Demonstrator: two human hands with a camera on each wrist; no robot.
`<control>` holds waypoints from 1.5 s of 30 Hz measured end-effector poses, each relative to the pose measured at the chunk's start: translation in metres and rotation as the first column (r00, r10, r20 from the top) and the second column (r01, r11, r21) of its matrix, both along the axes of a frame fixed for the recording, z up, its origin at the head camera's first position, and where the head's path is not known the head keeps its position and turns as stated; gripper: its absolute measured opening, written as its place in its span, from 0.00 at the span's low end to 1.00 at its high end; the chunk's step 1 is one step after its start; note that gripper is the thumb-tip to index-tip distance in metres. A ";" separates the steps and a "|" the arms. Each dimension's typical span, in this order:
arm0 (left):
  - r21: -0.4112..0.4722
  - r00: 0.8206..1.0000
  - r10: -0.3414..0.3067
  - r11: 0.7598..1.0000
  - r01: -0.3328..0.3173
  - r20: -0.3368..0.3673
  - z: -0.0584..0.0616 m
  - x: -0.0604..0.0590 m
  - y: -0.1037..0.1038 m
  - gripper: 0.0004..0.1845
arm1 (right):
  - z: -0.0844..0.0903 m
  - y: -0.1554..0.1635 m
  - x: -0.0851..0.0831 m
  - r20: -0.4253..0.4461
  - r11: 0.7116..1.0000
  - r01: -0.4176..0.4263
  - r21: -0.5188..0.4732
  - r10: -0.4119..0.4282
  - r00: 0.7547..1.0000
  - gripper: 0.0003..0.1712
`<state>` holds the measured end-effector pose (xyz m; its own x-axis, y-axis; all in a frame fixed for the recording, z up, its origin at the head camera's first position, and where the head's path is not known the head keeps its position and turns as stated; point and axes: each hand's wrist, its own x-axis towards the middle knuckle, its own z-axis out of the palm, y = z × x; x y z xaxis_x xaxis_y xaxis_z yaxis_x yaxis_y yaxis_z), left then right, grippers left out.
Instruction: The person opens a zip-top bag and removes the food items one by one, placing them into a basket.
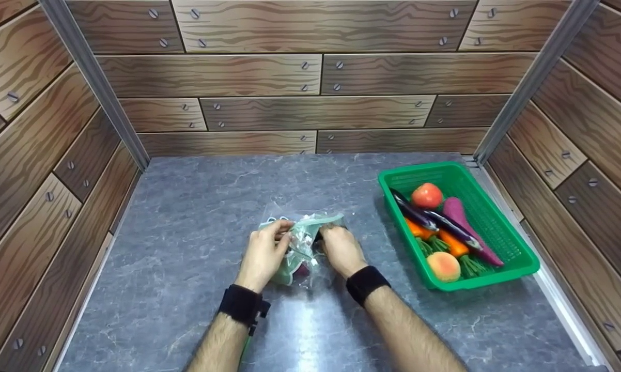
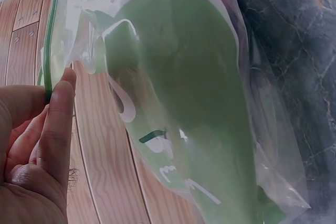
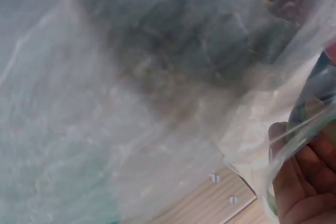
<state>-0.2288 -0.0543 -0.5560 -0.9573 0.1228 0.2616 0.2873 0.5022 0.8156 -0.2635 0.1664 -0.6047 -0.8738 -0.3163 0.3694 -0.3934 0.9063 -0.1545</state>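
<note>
A clear plastic zip bag [image 1: 303,240] with green printing and a green zip edge stands between both hands on the grey table. My left hand [image 1: 264,253] pinches the zip edge between thumb and fingers, as the left wrist view shows of the bag [image 2: 178,77]. At the bag's other side, my right hand [image 1: 341,248] has its fingers curled at the mouth edge; in the right wrist view film partly covers these fingers [image 3: 283,182]. Low in the bag a dark red thing [image 1: 301,269] shows through, its kind unclear. Something dark beside the right fingertips is mostly hidden.
To the right stands a green plastic basket [image 1: 481,283] holding two eggplants [image 1: 452,227], a red round fruit [image 1: 427,196], a peach [image 1: 444,266], orange carrots [image 1: 452,244] and a long purple vegetable [image 1: 458,212]. Wood-patterned walls [image 1: 310,75] enclose the grey table [image 1: 186,206] on three sides.
</note>
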 end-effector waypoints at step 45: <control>0.001 1.000 0.008 1.000 -0.008 -0.019 0.027 -0.005 -0.004 0.17 | 0.074 0.058 0.017 -0.135 0.991 -0.033 -0.127 0.016 0.991 0.15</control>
<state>-0.2337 -0.0584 -0.5292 -0.9533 0.1147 0.2795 0.2983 0.5036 0.8108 -0.2467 0.2241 -0.5307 -0.8065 -0.2794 0.5211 -0.4405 0.8718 -0.2143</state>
